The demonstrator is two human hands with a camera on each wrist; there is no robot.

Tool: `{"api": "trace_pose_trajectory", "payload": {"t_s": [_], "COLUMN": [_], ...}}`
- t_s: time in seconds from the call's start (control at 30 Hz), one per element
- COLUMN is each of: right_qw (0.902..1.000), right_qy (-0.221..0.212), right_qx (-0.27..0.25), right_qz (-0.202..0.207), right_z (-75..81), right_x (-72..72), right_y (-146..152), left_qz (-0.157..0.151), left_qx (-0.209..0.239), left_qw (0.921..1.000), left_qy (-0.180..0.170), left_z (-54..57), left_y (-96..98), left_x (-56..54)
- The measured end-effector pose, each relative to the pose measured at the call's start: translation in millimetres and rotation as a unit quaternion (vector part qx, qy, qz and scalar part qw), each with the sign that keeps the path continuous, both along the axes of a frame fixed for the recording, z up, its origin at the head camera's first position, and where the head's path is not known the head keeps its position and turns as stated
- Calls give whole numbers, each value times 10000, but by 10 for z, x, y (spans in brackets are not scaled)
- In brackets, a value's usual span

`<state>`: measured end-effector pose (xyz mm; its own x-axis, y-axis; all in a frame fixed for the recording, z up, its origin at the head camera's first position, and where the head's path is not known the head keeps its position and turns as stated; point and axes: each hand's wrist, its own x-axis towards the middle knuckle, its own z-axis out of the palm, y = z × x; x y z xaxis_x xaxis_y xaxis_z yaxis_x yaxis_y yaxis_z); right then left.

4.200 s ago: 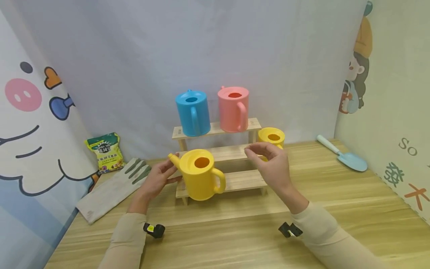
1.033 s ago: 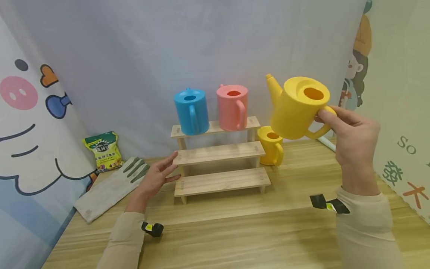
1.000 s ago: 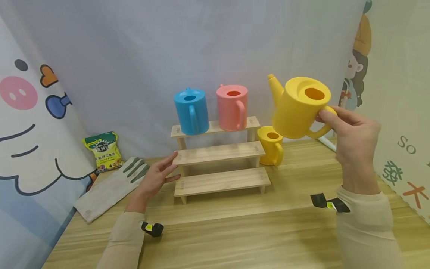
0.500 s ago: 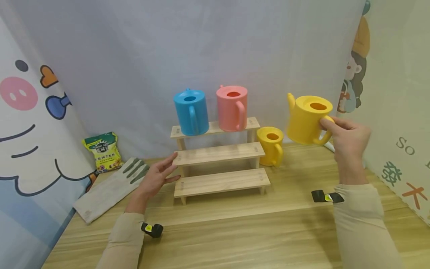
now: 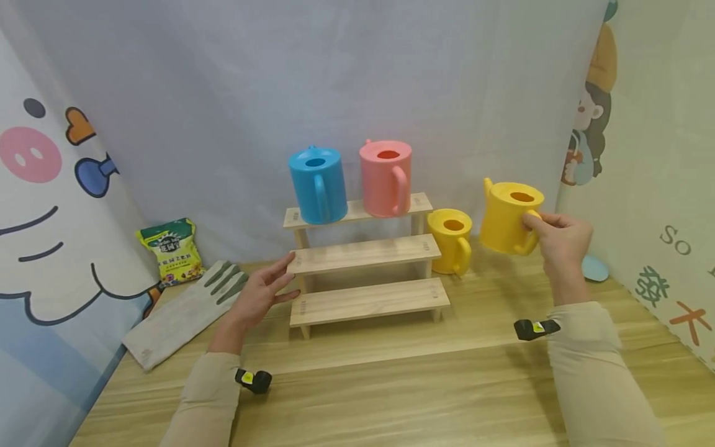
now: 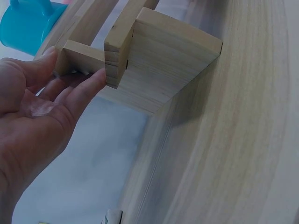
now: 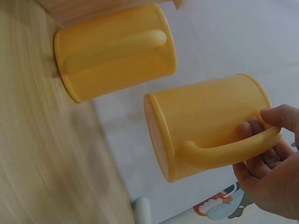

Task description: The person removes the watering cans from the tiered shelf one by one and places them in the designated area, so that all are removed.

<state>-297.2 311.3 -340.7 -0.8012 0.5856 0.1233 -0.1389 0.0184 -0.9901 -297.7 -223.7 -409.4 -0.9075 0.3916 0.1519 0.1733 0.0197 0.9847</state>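
My right hand (image 5: 564,243) grips the handle of a yellow watering can (image 5: 503,223), held raised over the table to the right of the rack. Its base stands clear of the wood in the right wrist view. Another yellow watering can (image 5: 447,248) stands on the table against the rack's right end. My left hand (image 5: 259,297) rests its fingertips at the left end of the three-tier wooden rack (image 5: 363,256). In the left wrist view those fingers spread across two tier ends. A blue watering can (image 5: 318,192) and a pink one (image 5: 385,186) stand on the top tier.
A white glove with grey-green fingers (image 5: 179,323) and a yellow-green packet (image 5: 173,254) lie at the left. A light blue trowel (image 5: 595,269) is partly hidden behind my right hand. A fabric backdrop closes off the rear.
The yellow watering can was at the rack's lower tiers; my right hand has since carried it right, then lowered and levelled it. The left hand stays at the rack's end.
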Motion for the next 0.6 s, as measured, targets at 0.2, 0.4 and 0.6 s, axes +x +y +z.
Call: {"api": "trace_pose_trajectory", "payload": {"t_s": [0.2,0.4,0.6], "right_qw": [9996,9985,9971], "right_qy": [-231,-486,-658], "right_qx": [129,181,309], "right_qz": [72,151,210], "right_z": [-181,-312,-397], "right_x": [-80,-145,-197], "right_y": [10,-16,-64], "left_qz": [-48,-23,-7], "left_qx": [20,-14,18], "left_qw": [10000,10000,10000], "left_qy": [-9,8,-7], "left_z": [-16,-21,-9], "left_y": [-15,-18,-10], "left_x": [-18,-22,-12]}}
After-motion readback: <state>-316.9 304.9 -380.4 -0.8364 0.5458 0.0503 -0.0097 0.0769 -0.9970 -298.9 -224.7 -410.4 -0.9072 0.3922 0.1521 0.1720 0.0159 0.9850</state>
